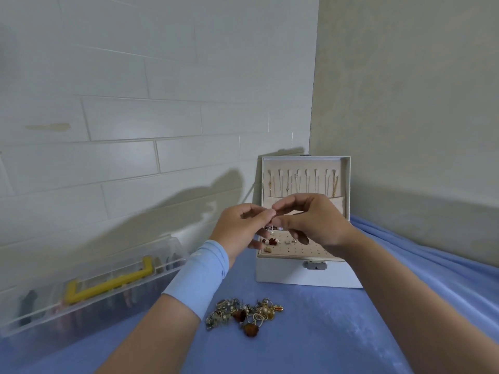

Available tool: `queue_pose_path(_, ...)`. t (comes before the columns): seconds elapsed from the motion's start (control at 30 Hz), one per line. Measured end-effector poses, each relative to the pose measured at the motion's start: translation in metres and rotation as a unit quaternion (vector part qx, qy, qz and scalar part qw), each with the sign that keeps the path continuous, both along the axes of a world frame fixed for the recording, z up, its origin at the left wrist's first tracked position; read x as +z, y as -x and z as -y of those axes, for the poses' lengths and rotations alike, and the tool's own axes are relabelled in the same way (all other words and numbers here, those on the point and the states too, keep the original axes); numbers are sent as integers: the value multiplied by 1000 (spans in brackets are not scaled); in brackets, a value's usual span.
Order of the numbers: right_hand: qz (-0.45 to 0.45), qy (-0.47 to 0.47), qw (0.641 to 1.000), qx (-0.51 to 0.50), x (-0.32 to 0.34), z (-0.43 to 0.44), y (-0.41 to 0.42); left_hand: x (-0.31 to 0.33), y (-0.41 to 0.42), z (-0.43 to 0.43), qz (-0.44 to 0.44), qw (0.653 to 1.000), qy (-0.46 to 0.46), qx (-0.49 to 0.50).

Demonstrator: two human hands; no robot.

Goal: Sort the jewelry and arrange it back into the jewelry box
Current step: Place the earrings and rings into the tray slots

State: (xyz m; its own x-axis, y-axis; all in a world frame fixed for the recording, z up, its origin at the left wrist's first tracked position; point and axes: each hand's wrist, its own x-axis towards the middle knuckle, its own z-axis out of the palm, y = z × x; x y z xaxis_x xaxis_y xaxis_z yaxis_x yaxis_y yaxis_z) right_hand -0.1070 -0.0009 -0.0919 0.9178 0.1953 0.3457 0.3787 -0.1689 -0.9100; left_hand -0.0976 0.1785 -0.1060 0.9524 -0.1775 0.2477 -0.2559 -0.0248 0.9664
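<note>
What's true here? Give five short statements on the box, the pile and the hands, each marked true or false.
The lid of the jewelry box stands open. True.
The jewelry pile lies inside the box. False: it lies on the blue cloth before the box.
The left hand and right hand meet at the fingertips. True.
Necklaces hang in the lid. True.
The clear case sits right of the box. False: it sits left.

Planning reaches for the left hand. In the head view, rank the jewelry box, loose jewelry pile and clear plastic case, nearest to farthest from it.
1. jewelry box, just beneath the left hand.
2. jewelry pile, on the cloth, nearer the person.
3. clear plastic case, off left along the wall.
</note>
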Motion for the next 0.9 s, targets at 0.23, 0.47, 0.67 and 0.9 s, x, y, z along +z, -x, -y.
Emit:
queue_pose_path(0.23,36,-42,998,-37,5,20,-8,12,-13,27,-30,997,46,-53)
queue_pose_path(0.47,13,-20,998,-62,1,24,-13,1,-20,29,-23,998,39,-42)
queue_pose_path(0.67,21,-8,996,-87,-1,18,-11,-2,-23,23,-24,999,8,-29)
queue_pose_path(0.9,42,79,990,-110,-1,19,-9,0,-22,25,-3,1000,-24,-8)
